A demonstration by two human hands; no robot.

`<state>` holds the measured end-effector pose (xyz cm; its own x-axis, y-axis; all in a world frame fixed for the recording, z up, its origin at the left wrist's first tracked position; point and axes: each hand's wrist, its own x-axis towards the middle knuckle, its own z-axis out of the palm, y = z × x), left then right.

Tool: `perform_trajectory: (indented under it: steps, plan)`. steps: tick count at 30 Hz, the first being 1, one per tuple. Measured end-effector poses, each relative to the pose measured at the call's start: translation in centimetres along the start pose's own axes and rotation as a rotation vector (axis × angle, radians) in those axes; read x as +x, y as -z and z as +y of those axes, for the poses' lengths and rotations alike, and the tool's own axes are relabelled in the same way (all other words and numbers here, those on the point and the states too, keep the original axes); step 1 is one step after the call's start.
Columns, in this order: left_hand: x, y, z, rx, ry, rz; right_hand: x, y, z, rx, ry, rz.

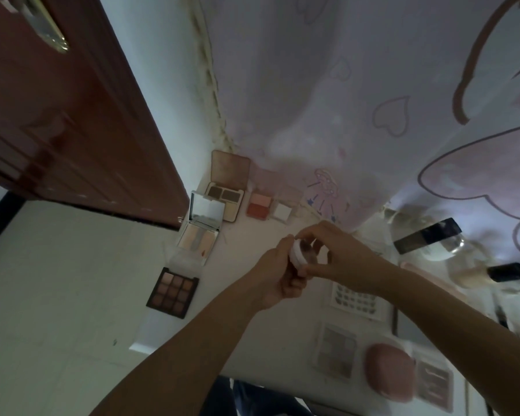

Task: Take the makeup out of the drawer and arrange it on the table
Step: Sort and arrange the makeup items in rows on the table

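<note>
Over the middle of the white table (252, 325), both hands hold a small round jar (305, 255) with a white lid. My left hand (278, 280) grips it from below. My right hand (339, 256) pinches its top from the right. Open palettes lie along the table's left and back: a dark nine-pan eyeshadow palette (173, 291), a mirrored powder compact (203, 220), a brown-shade palette (227, 190), a pink blush (258, 205) and a white pan (281, 212). The drawer is out of view.
A round pink compact (391, 372) and flat clear-cased palettes (336, 349) lie at the near right. Black-capped bottles (427, 235) and a nail-tip card (356, 300) sit at the right, blurred. A brown door (57, 130) stands left; a patterned curtain (342, 100) hangs behind.
</note>
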<state>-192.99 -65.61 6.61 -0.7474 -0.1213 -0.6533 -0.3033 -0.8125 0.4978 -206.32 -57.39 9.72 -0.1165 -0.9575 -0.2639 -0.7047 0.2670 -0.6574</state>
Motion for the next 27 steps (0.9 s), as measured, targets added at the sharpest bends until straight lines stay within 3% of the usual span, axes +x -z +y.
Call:
perform_trajectory:
  steps: [4, 9, 12, 15, 18, 21, 27]
  plan:
    - [-0.3, 1.4, 0.4, -0.091, 0.185, -0.165, 0.0, 0.0, -0.1, 0.026, 0.061, -0.036]
    - [-0.5, 3.7, -0.4, -0.241, 0.319, -0.143, 0.6, -0.6, 0.2, 0.116, 0.082, -0.116]
    - [-0.9, 4.9, -0.8, -0.262, 0.200, 0.005, 1.5, -0.2, 1.4, 0.234, -0.080, -0.121]
    - [-0.6, 5.4, -0.9, -0.202, -0.079, 0.138, 2.6, -1.1, 2.8, 0.412, -0.268, 0.046]
    - [0.3, 6.0, -1.0, 0.175, -0.333, 0.387, 4.2, -3.5, 3.3, 0.405, -0.371, 0.244]
    - [1.8, 6.9, -1.0, 0.612, -0.478, 0.590, 5.6, -6.2, 3.0, 0.361, -0.446, 0.360]
    - [3.7, 7.8, -1.9, 1.288, -0.660, 0.816, 6.2, -8.6, 3.8, 0.000, -0.455, 0.344]
